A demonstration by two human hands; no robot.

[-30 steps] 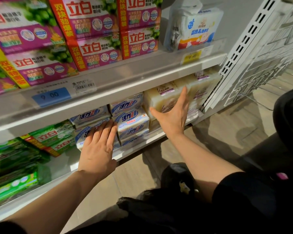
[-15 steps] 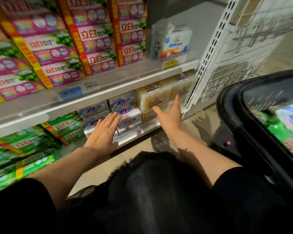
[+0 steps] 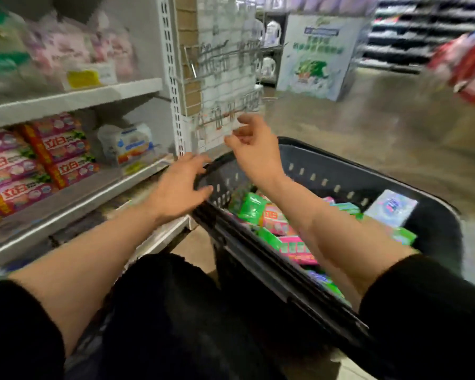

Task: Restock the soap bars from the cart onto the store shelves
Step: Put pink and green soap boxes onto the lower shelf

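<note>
**Both hands empty at the cart rim, reach into the soap not yet made**

Left hand (image 3: 180,189): fingers spread and loose, holding nothing, at the near-left rim of the black cart (image 3: 433,212); contact with the rim cannot be told through blur. Right hand (image 3: 254,149): fingers loosely curled, empty, above the cart's far-left corner.

Soap bars (image 3: 274,220): green and pink packs heaped loose below and right of the right hand.

Risks, as judged:
- Heap is loose; grabbing 1 pack may shift or tip its neighbours.
- Wire hooks (image 3: 225,116) sit just beyond the right hand's fingertips; a lift forward could snag.
- Shelf lip (image 3: 74,204) runs just left of the left hand; a loaded swing back could clip it.

Open room: above the cart, and floor beyond it.
</note>
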